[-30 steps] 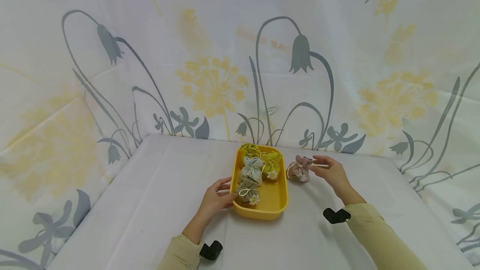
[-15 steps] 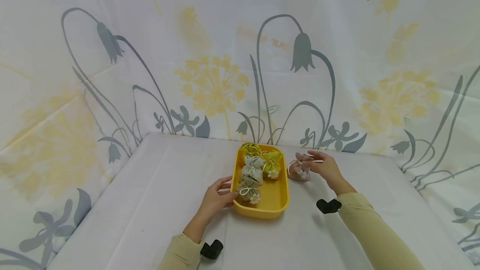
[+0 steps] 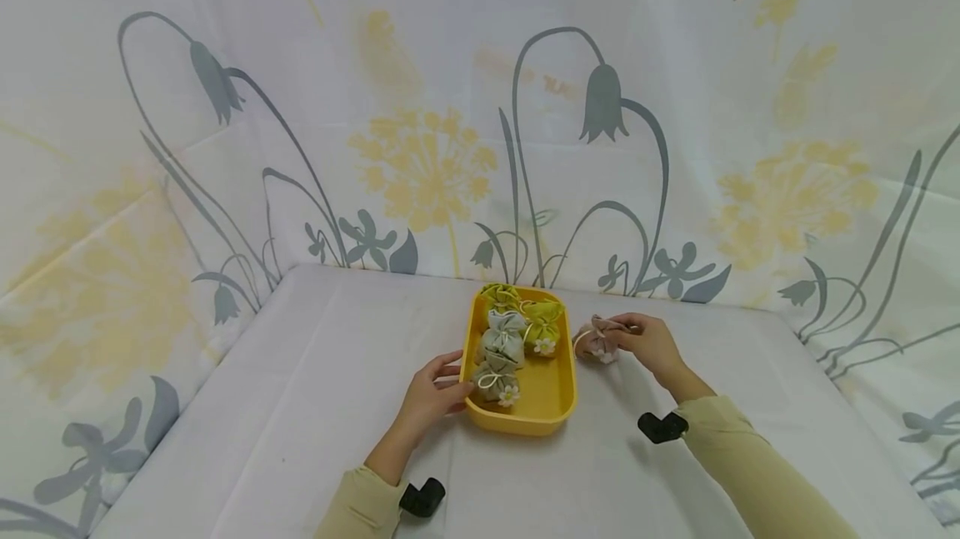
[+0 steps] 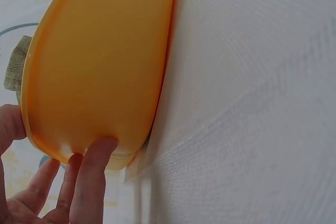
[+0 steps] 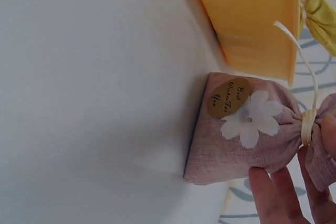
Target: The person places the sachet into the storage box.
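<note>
A pink drawstring pouch (image 3: 597,342) with a white flower and a small brown tag (image 5: 229,98) stands on the table right of the yellow tray (image 3: 555,389). My right hand (image 3: 651,346) pinches the pouch's gathered top, just above the tied cord. In the right wrist view, fingers (image 5: 275,192) touch the pouch's side. My left hand (image 3: 431,389) holds the tray's near left side, its thumb (image 4: 10,127) at the rim and other fingers (image 4: 97,156) against the outer wall. Inside the tray sit a grey-green pouch (image 3: 491,385), a pale grey pouch (image 3: 504,339) and yellow-green pouches (image 3: 542,331).
A white cloth (image 3: 322,406) covers the table. Behind it hangs a white curtain (image 3: 465,64) printed with flowers. Each sleeve cuff bears a black wrist device, the left device (image 3: 422,498) and the right device (image 3: 663,427).
My right hand has come in from the right over the pink pouch and now pinches its top. The left hand and the tray stay in place.
</note>
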Demonstrator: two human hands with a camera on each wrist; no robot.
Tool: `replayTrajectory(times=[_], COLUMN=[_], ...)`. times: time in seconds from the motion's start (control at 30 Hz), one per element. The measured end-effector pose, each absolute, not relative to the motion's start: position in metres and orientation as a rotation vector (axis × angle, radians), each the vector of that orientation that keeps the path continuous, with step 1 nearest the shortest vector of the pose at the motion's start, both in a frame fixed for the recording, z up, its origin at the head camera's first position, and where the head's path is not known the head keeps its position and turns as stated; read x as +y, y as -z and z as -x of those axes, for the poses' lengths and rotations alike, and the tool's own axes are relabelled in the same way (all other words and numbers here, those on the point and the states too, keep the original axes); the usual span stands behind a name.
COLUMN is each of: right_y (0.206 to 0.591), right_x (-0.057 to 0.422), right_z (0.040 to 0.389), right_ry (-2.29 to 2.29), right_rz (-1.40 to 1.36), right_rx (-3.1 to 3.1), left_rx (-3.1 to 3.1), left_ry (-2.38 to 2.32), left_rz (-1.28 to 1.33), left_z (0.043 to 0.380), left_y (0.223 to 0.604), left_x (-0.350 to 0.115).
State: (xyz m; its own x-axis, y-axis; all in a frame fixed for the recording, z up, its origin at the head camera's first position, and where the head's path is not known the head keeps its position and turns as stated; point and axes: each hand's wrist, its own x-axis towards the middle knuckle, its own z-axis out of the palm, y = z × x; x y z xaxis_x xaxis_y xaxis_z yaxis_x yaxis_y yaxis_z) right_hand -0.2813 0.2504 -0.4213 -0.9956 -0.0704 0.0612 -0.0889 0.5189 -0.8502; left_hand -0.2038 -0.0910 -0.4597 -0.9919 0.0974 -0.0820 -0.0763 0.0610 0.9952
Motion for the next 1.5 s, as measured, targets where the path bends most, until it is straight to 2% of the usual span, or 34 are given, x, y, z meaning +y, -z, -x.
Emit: replayTrajectory(times=[0.27, 0.67, 0.97, 1.27, 1.5], right_y=[0.419, 0.401, 0.381, 0.366, 0.358], right_x=[0.25, 0.246, 0.243, 0.23, 0.215], right_z=[0.273, 0.258, 0.249, 0.242, 0.237], right_ry=[-1.618, -1.67, -1.661, -1.729, -1.765], right_rz=[-0.071, -0.123, -0.179, -0.262, -0.315], right_rx=[-2.615, -2.497, -2.449, -2.406, -2.403], left_rx=[2.184, 2.2, 2.201, 2.199, 2.207], left_ry=[-2.061, -2.05, -2.048, -2.053, -2.05], left_rz=[-0.022, -0.043, -0.053, -0.006, -0.003], left_z=[0.205, 0.186, 0.188, 0.204, 0.203], left_y=[0.46, 0.426, 0.431, 0.46, 0.461], left_x=[-0.091, -0.089, -0.09, -0.091, -0.091])
